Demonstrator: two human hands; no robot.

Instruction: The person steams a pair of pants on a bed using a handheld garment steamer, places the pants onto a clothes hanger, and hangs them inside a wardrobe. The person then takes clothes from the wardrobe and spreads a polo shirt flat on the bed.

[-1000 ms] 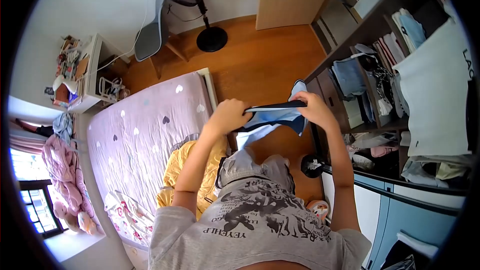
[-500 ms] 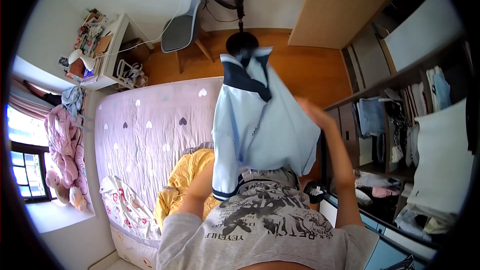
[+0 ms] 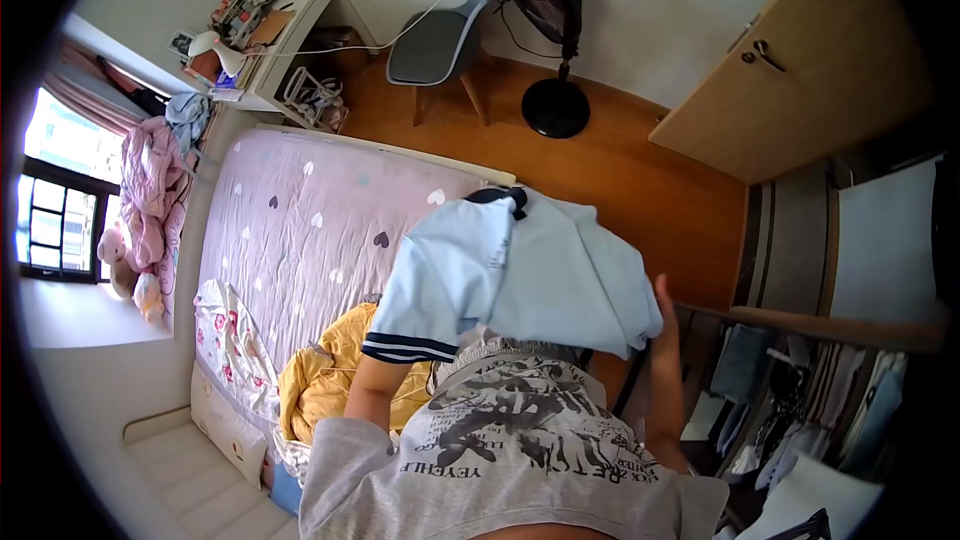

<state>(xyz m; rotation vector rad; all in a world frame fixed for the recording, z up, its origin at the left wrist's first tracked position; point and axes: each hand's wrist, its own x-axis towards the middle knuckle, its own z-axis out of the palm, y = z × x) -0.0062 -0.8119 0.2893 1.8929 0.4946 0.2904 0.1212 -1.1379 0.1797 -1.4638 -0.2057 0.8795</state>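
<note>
A light blue shirt (image 3: 560, 265) with a dark collar and dark striped cuffs hangs spread in front of my body, its collar end near the bed's corner. My left forearm goes in under the striped sleeve at the left, and the cloth hides that hand and its fingers. At the shirt's right edge is my right hand (image 3: 664, 318), seen edge-on with its fingers stretched out beside the cloth.
The bed (image 3: 320, 200) with a heart-patterned sheet lies left, with a yellow cloth (image 3: 330, 380) near me. Ahead are a grey chair (image 3: 435, 45), a black fan (image 3: 555, 108) and a wooden door (image 3: 800, 70). Wardrobe clothes (image 3: 740, 365) hang at the lower right.
The shirt, bunched between both hands at first, has unfolded and its collar end has dropped lower. My left hand has gone under the cloth. The view has turned toward the right.
</note>
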